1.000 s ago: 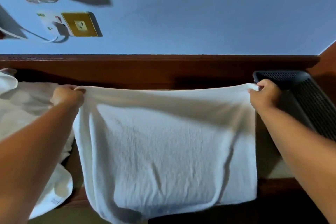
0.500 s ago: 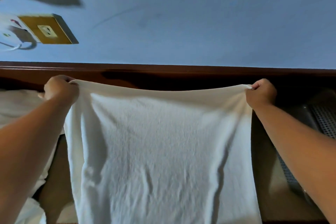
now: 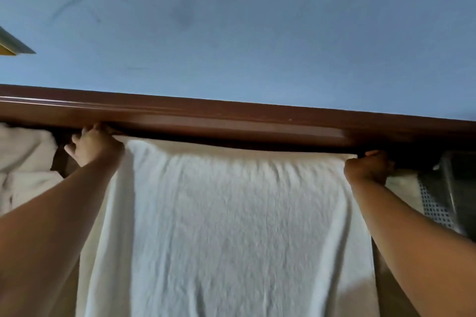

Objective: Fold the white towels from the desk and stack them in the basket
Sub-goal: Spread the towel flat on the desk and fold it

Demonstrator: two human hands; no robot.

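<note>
left hand (image 3: 94,145) and right hand (image 3: 368,168) each pinch a far corner of the white towel (image 3: 226,226), stretched flat over the desk (image 3: 231,121), likely squaring it for folding; basket (image 3: 435,203) just right.

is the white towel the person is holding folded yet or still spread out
Spread out: the towel hangs as one flat sheet, its top corners pinched by the left hand and right hand.

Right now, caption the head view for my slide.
Both hands, left and right, stretch a white towel beside the basket.
</note>
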